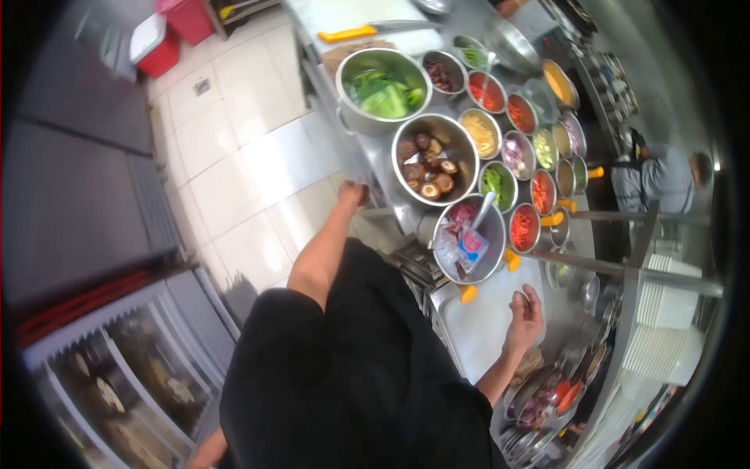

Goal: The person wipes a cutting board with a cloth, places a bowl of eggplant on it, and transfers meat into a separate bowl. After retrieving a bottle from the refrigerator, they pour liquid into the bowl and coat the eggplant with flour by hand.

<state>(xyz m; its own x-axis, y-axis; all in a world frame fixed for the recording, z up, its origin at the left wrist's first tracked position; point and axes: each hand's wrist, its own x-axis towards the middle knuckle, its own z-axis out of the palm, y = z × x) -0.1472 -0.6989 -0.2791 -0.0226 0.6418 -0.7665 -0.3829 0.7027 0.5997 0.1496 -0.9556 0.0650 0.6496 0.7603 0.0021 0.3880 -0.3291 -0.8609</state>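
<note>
My left hand [354, 193] is curled beside the steel counter's edge, low next to a pot of mushrooms [436, 160]; whatever its fingers close on, if anything, is hidden. Over the white cutting board [488, 324] hovers my right hand [526, 313], fingers apart and holding nothing. Just beyond the board, a steel pot [498, 254] contains purple pieces, a plastic bag with a blue and white label [471, 244] and a utensil with a pale handle. Green vegetables [384, 94] fill another pot, farther along the counter.
Several steel bowls line the counter, among them shredded carrot [524, 229] and yellow strips [479, 131]. A yellow-handled knife [375, 31] lies on a far board. White plates [664, 301] are stacked right. Another person [660, 180] stands beyond; a forearm [209, 451] shows lower left.
</note>
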